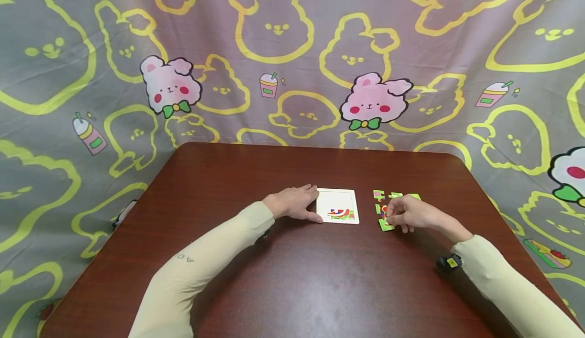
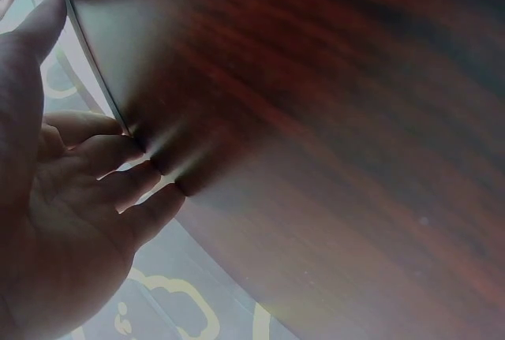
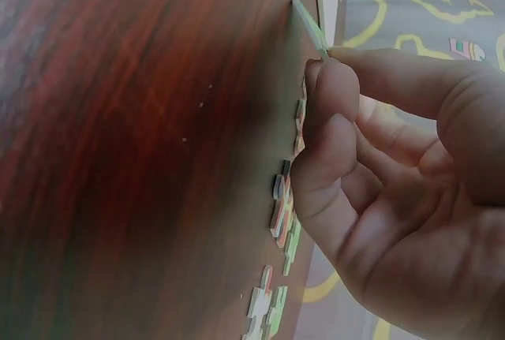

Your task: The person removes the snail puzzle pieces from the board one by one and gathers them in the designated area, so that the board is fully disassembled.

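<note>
A white puzzle board (image 1: 335,200) lies on the table, with a few colourful joined pieces (image 1: 346,215) in its lower right corner. My left hand (image 1: 294,203) touches the board's left edge, thumb at the near corner and fingers fairly straight. In the left wrist view, its fingertips meet the table beside the board's edge. To the right of the board, my right hand (image 1: 411,214) pinches a thin green-edged puzzle piece (image 3: 310,28) between thumb and index finger. That piece is tilted, its far edge at or just above the tabletop. Loose puzzle pieces (image 1: 378,194) lie around this hand, some partly hidden by it.
The brown wooden table (image 1: 292,277) has rounded far corners. A patterned curtain (image 1: 292,74) hangs behind it and along both sides. A black wrist device (image 1: 449,263) sits at the right cuff.
</note>
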Tool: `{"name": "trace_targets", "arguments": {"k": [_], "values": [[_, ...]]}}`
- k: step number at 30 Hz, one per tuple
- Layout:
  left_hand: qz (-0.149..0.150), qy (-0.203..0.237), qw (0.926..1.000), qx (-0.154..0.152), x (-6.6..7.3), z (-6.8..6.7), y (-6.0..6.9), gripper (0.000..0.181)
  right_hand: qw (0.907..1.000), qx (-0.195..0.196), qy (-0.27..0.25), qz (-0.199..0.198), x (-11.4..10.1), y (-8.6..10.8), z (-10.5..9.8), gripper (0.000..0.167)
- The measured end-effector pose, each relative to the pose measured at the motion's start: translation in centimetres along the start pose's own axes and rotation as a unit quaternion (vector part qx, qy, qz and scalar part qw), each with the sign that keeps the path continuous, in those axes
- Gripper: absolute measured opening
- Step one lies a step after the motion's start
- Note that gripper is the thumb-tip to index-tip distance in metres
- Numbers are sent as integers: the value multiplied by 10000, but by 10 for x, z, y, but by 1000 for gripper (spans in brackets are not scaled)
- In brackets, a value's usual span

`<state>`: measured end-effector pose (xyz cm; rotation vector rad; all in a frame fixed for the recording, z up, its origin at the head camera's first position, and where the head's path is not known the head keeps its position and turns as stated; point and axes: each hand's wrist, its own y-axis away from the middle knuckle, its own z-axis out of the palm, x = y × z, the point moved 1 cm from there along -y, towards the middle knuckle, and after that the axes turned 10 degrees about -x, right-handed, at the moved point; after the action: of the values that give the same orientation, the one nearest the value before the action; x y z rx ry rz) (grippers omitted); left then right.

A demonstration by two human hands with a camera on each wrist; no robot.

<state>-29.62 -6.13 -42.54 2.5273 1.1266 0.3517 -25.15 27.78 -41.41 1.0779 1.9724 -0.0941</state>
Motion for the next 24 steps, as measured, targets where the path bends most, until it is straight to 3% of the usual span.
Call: {"name": "trace_targets", "arguments": {"k": [24], "values": [[7,8,10000,-24,1,-1,1,93,9983,-141,129,556,0,-5,3,12]]}}
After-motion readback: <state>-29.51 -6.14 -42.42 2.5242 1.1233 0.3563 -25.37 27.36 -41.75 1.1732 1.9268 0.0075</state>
